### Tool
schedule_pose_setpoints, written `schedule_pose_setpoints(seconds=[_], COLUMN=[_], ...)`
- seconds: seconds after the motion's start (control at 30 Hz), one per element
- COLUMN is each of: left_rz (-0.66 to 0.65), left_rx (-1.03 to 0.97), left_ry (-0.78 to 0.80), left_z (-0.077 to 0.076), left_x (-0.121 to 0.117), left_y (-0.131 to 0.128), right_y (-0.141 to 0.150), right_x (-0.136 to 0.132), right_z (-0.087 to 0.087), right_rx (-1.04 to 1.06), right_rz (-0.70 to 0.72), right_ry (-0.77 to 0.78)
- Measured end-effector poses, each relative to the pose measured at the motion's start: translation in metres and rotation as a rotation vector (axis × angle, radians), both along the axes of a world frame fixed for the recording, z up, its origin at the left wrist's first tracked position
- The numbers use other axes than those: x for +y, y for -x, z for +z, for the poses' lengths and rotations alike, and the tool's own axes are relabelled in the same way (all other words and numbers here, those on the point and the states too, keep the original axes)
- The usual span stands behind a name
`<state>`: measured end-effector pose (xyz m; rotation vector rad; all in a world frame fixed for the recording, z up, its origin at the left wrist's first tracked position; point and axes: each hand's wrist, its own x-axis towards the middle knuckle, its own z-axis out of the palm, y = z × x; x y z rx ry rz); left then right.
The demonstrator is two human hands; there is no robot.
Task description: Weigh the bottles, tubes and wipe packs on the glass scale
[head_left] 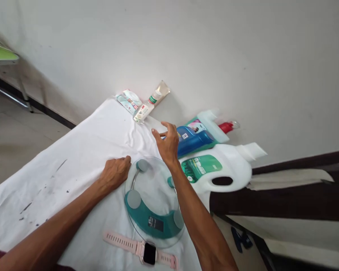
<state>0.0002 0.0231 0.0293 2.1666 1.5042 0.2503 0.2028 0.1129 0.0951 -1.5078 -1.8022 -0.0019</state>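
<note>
My right hand [168, 143] reaches over the cloth with thumb and fingers apart, in front of a blue bottle [193, 139] lying on its side; I cannot tell whether they touch. My left hand [117, 171] rests on the white cloth [84, 150], fingers curled under, at the left rim of a round glass bathroom scale [155, 225]. Whatever those fingers hold, if anything, is hidden. Part of the scale lies behind my right forearm. Below it lies a smartwatch [149, 253] with a pink strap.
Right of my arm lies a large white jug [231, 165] with a green label. Beyond the blue bottle are a pale bottle [213, 126] and a red one [226, 127]. Near the wall lie a wipes packet [128, 101], a small clear bottle [144, 111] and a beige tube [162, 91].
</note>
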Motion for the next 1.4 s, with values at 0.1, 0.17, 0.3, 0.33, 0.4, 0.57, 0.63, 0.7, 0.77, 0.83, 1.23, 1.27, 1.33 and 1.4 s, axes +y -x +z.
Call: schedule_pose_setpoints(seconds=[0.1, 0.17, 0.3, 0.33, 0.4, 0.57, 0.63, 0.7, 0.77, 0.83, 1.23, 1.27, 1.33, 1.4], left_rz=[0.011, 0.018, 0.038, 0.047, 0.062, 0.083, 0.094, 0.104, 0.11, 0.115, 0.105, 0.103, 0.103, 0.098], left_rx=[0.017, 0.022, 0.039, 0.044, 0.056, 0.079, 0.08, 0.08, 0.082, 0.084, 0.104, 0.101, 0.097, 0.095], left_ry=[0.003, -0.002, -0.046, -0.056, -0.065, -0.074, -0.068, -0.06, -0.057, -0.059, -0.07, -0.073, -0.074, -0.07], left_z=[0.002, 0.002, 0.001, 0.001, 0.002, 0.006, 0.006, 0.007, 0.007, 0.008, 0.004, 0.003, 0.002, 0.002], left_x=[0.0, 0.0, 0.0, 0.0, 0.0, -0.001, -0.001, -0.001, -0.001, -0.001, -0.001, -0.001, 0.0, -0.001], left_y=[0.0, -0.001, -0.001, -0.001, -0.001, -0.003, -0.004, -0.005, -0.005, -0.006, -0.006, -0.006, -0.006, -0.006], right_y=[-0.029, -0.055, -0.116, -0.13, -0.155, -0.193, -0.2, -0.203, -0.201, -0.195, -0.158, -0.154, -0.145, -0.134], right_x=[-0.092, -0.142, -0.187, -0.187, -0.178, -0.143, -0.135, -0.131, -0.127, -0.123, -0.147, -0.152, -0.161, -0.17], right_z=[0.003, 0.007, 0.009, 0.007, 0.003, -0.003, -0.002, -0.001, -0.001, -0.002, 0.043, 0.051, 0.064, 0.071], right_rx=[0.0, -0.056, 0.007, 0.091, 0.304, 0.711, 0.796, 0.843, 0.862, 0.872, 0.741, 0.736, 0.782, 0.877], right_rz=[-0.108, -0.29, -0.645, -0.708, -0.738, -0.552, -0.524, -0.5, -0.522, -0.582, -0.543, -0.498, -0.436, -0.386], right_ry=[-0.089, -0.249, -0.44, -0.439, -0.407, -0.28, -0.238, -0.2, -0.222, -0.309, -0.64, -0.652, -0.634, -0.557])
